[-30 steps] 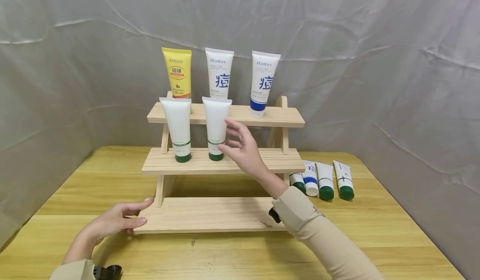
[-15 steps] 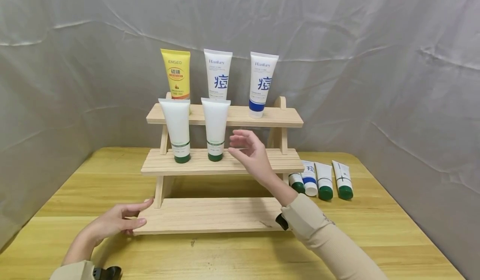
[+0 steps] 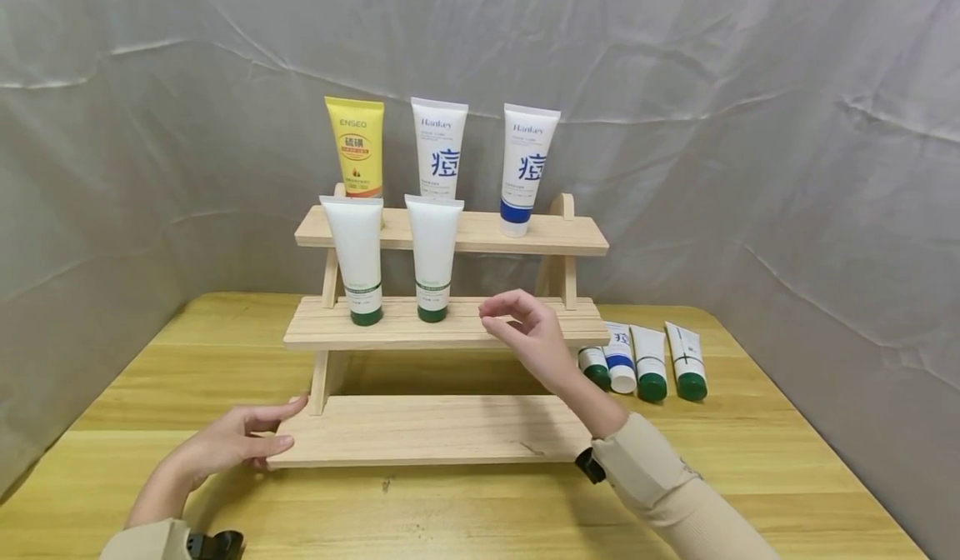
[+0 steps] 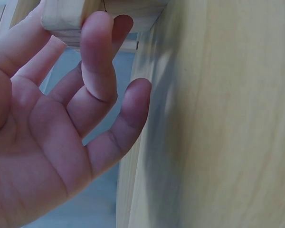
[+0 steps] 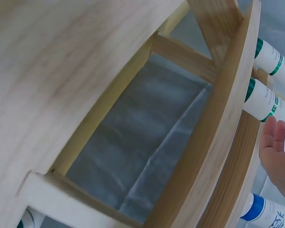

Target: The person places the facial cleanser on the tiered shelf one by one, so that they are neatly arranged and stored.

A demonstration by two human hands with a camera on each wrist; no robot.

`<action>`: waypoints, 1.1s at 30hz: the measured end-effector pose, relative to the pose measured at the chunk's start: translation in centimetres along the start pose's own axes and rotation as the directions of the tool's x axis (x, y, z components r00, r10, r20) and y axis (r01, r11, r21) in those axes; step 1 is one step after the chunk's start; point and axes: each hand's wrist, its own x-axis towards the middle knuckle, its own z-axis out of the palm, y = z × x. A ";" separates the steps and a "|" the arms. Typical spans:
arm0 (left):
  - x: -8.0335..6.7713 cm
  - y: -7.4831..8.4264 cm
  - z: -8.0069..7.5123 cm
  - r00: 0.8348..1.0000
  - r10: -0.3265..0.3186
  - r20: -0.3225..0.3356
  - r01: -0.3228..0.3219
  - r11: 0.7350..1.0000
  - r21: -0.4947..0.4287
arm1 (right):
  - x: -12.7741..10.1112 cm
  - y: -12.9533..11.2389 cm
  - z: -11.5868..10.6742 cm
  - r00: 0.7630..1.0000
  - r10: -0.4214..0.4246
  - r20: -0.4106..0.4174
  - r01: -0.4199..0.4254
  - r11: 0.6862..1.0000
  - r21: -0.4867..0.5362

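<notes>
We are bracing the three-tier wooden rack with our left hand, its relaxed fingers resting against the bottom shelf's left end, while our right hand is hovering empty, fingers loosely curled, before the middle shelf beside the second green-capped white tube. Probably we are between placements, so next we are reaching for the tubes lying on the table, likely the nearest green-capped one.

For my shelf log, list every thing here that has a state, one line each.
Left hand: open, fingers rest on the rack's bottom shelf.
Right hand: empty, loosely curled, before the middle shelf.
Three tubes on top shelf: upright, capped.
Two white tubes on middle shelf: upright on green caps.
Four tubes on table: lying flat, capped.
</notes>
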 end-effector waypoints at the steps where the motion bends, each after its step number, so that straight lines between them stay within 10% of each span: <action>1: 0.0 0.0 0.0 1.000 -0.004 0.000 0.004 1.000 -0.002 | -0.2 0.0 -0.2 1.000 0.003 0.000 -0.003 1.000 0.002; 33: -0.1 0.0 0.0 1.000 0.019 0.021 -0.019 0.999 -0.034 | -5.5 1.1 -4.3 0.998 0.063 0.006 -0.063 0.996 0.061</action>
